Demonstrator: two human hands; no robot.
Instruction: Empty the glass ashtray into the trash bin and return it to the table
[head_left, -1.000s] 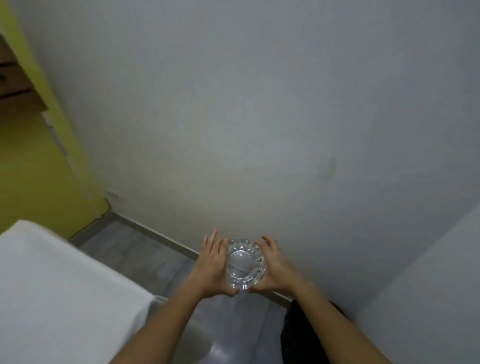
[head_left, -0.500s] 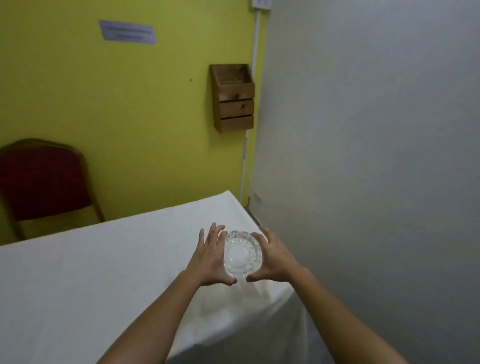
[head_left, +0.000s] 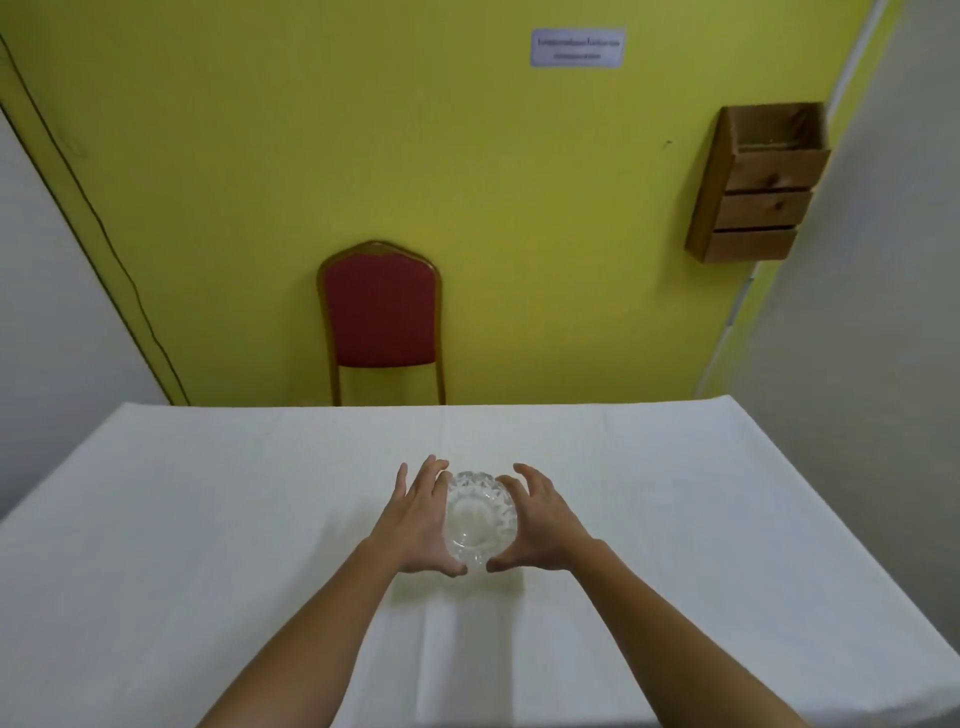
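Observation:
A round cut-glass ashtray (head_left: 479, 517) is cupped between both my hands over the middle of the table (head_left: 208, 519), which is covered by a white cloth. My left hand (head_left: 418, 525) presses its left side, fingers spread upward. On its right side is my right hand (head_left: 537, 525), thumb curled under the near edge. The ashtray looks empty and upright. I cannot tell whether it rests on the cloth or hovers just above it. The trash bin is out of view.
A red padded chair (head_left: 383, 319) with a gold frame stands behind the table against the yellow wall. A wooden drawer box (head_left: 758, 187) hangs on the wall at the upper right. Grey walls flank both sides.
My view has swung left from the grey corner and floor to face the table. Both hands carried the ashtray from beside the table's corner to above its middle.

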